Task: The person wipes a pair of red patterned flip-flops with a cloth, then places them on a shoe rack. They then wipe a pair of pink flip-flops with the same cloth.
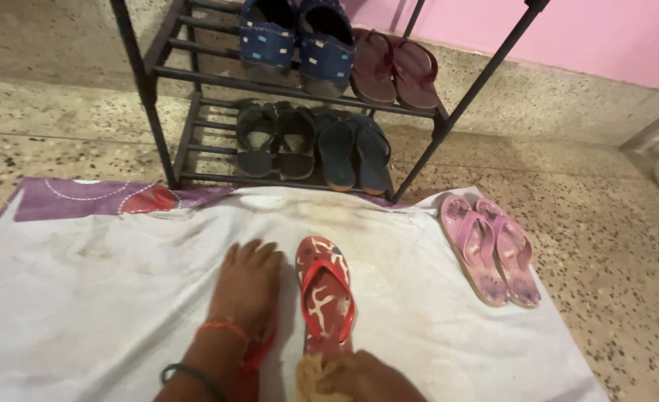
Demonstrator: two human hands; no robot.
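Red flip-flop point(325, 294): lies flat on white cloth point(84, 298), long axis running away from the person, toe toward shoe rack point(151, 89). Left hand point(247, 286) just beside it, fingers together, pressed flat. Right hand point(363, 378) at heel, fingers clamped on tan scrubber point(313, 376).

Pink sandals point(491, 251) beside a black shoe rack point(292, 89).

A red patterned rubber flip-flop point(325, 293) is lying on the white cloth sheet point(84, 298), a pink flip-flop pair point(491, 250) lying to its right, the black metal shoe rack point(292, 93) standing behind.
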